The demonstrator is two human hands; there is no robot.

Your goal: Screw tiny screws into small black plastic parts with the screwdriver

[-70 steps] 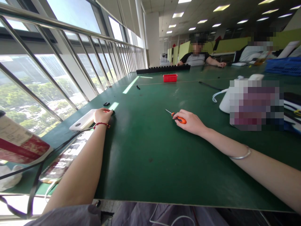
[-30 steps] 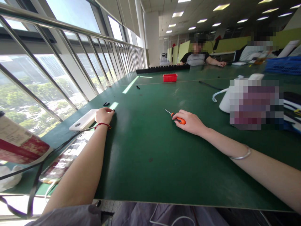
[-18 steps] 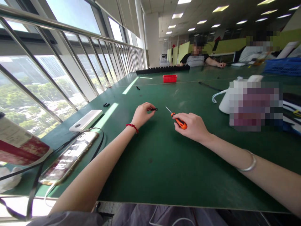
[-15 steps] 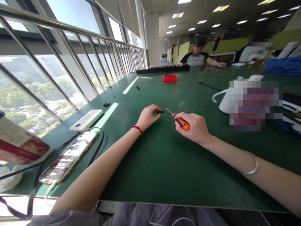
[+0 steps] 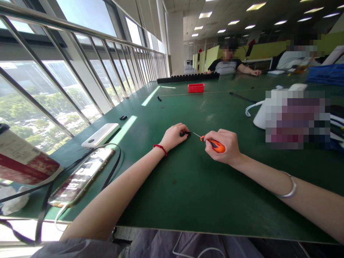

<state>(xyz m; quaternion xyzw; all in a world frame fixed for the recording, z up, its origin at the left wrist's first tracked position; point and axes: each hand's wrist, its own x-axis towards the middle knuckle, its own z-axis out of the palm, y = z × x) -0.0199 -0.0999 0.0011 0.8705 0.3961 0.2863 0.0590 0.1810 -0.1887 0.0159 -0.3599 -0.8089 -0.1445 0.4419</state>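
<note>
Between the fingertips of my left hand point(image 5: 176, 137) is a small black part point(image 5: 186, 133), mostly covered by the fingers; its exact kind I cannot make out. My right hand point(image 5: 224, 146) is wrapped round the orange and black handle of a screwdriver point(image 5: 215, 144). The thin metal shaft points left, and its tip is very close to the black part; whether they touch I cannot tell. Both hands are low over the middle of the green table point(image 5: 174, 204).
On the left lie a phone point(image 5: 83, 175) with a cable, a white power bank point(image 5: 100, 135) and a paper cup point(image 5: 27, 157). Small black pieces point(image 5: 123, 117) and a red tray point(image 5: 196, 88) are farther back. A white container point(image 5: 260, 114) stands right. Two people sit beyond.
The screwdriver tip has come down nearer the black part, and the screwdriver now lies flatter. My left hand has turned slightly, with the black part still in its fingers.
</note>
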